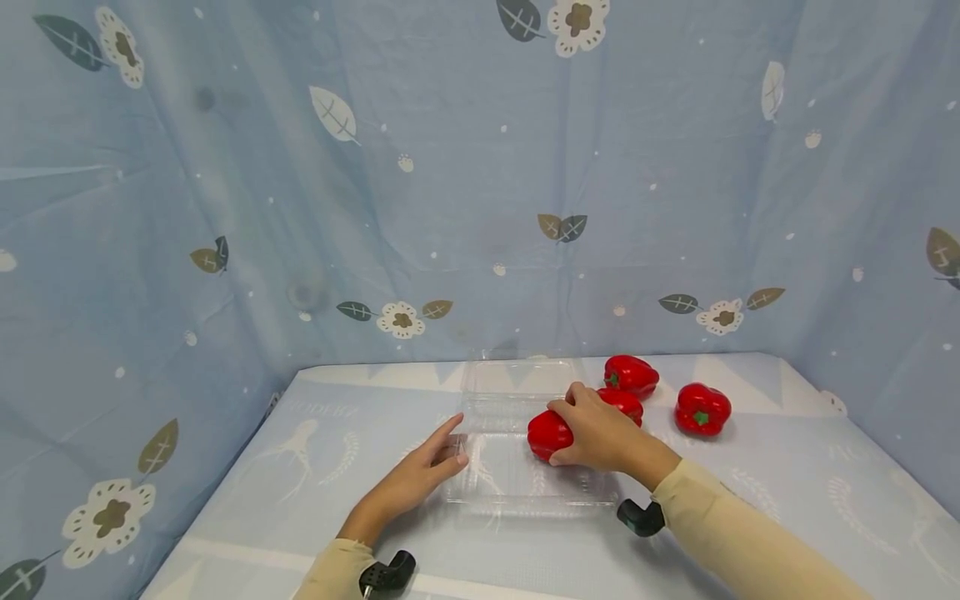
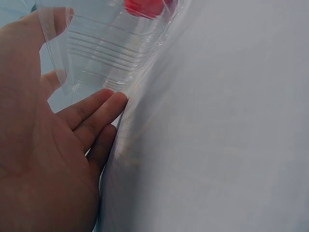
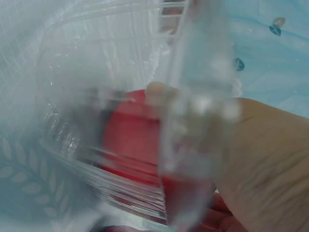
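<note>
A clear plastic clamshell box (image 1: 498,483) stands on the table with its lid (image 1: 517,377) folded back behind it. Over the right part of its base, my right hand (image 1: 603,433) grips a red bell pepper (image 1: 548,435) between thumb and fingers. The right wrist view shows this pepper (image 3: 133,137) through the blurred clear wall. At the box's left side is my left hand (image 1: 420,475), its fingers extended and loosely spread. In the left wrist view its fingertips lie against the box wall (image 2: 101,46). Another red bell pepper (image 1: 622,403) is partly hidden behind the right hand.
Two more red bell peppers lie to the right, one at the back (image 1: 632,375) and one with its green stem facing forward (image 1: 702,410). A pale patterned cloth (image 1: 300,500) covers the table. A blue printed curtain (image 1: 465,183) closes off the back and sides.
</note>
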### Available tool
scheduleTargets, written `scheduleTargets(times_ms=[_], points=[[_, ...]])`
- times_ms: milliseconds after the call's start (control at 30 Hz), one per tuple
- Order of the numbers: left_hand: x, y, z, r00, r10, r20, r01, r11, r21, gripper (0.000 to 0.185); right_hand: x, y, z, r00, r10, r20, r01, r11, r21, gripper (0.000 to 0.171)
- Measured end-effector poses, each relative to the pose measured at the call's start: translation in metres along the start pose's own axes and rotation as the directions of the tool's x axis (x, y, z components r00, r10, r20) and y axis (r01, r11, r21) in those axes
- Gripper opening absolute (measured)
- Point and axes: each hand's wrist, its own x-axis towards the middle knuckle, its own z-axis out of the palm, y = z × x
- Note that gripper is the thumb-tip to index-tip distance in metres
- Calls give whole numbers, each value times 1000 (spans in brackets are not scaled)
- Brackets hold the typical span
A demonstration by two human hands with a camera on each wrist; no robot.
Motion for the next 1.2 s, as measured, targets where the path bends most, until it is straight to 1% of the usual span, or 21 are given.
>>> scheduleTargets(times_ms=[167, 400, 533, 733, 900, 1000, 1200], points=[[0, 0, 0, 1000, -5, -6, 5, 1000, 10, 63, -1, 1, -2, 1000, 4, 26, -5, 1000, 9, 80], [1, -1, 1, 1000, -1, -2, 1, 1000, 4, 61, -2, 3, -6, 999, 8, 52, -10, 999, 32, 67], [1, -1, 0, 1000, 3, 1, -3, 1000, 3, 63, -2, 3, -7, 997, 23, 69, -26, 998, 53, 67], [0, 0, -1, 1000, 10, -7, -10, 1000, 17, 68, -1, 4, -9, 999, 9, 50, -14, 995, 97, 65], [0, 0, -1, 1000, 13, -8, -13, 1000, 22, 68, -2, 6, -8, 999, 12, 34, -17, 991, 133, 65], [0, 0, 0, 1000, 12, -10, -12, 1000, 28, 68, -3, 8, -7, 1000, 14, 15, -16, 991, 135, 63], [1, -2, 0, 1000, 11, -11, -11, 1000, 24, 68, -5, 9, -6, 1000, 9, -12, -8, 994, 105, 61]])
